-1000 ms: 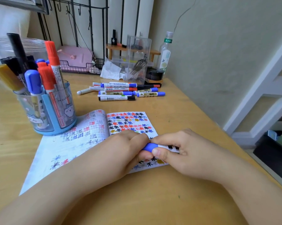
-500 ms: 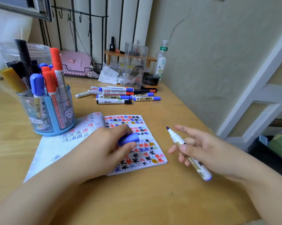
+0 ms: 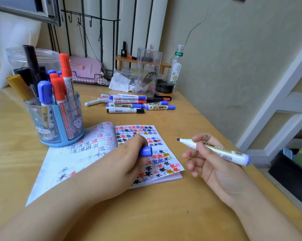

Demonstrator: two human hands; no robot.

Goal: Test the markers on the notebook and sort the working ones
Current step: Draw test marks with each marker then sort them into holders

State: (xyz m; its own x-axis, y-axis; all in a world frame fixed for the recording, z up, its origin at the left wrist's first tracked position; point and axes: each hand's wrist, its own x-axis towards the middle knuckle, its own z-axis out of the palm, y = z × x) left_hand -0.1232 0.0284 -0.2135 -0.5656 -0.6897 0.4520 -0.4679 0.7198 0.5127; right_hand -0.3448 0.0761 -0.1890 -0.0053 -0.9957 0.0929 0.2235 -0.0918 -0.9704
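Head view shows a yellow worktop (image 3: pixel 164 214) with an open notebook (image 3: pixel 87 159) lying flat on it. Its right page is full of little star marks in red, blue, black and yellow.

Left hand (image 3: pixel 122 164) rests on the notebook. Its grip is curled tight round a blue cap (image 3: pixel 145 151), and the cap pokes out toward the right, over the star marks.

Right hand (image 3: pixel 214 164) is up in the air, just to the right of the notebook and not touching it. Its grip is clamped on a marker (image 3: pixel 214 150), pinched between thumb and fingers. The marker has a white body and a blue back end. Its dark blue tip is bare and points left, toward the notebook. The other fingers hang loose and a bit spread.

Left of the notebook, right at its edge, stands a blue cup (image 3: pixel 56 126) stuffed with markers, red, blue, black and yellow ones, caps up.

Behind the notebook, a pile of markers (image 3: pixel 129 103) lies flat on the worktop, side by side. Behind the pile stand a clear box (image 3: pixel 148 73) and a bottle (image 3: pixel 176 66), near the wall.
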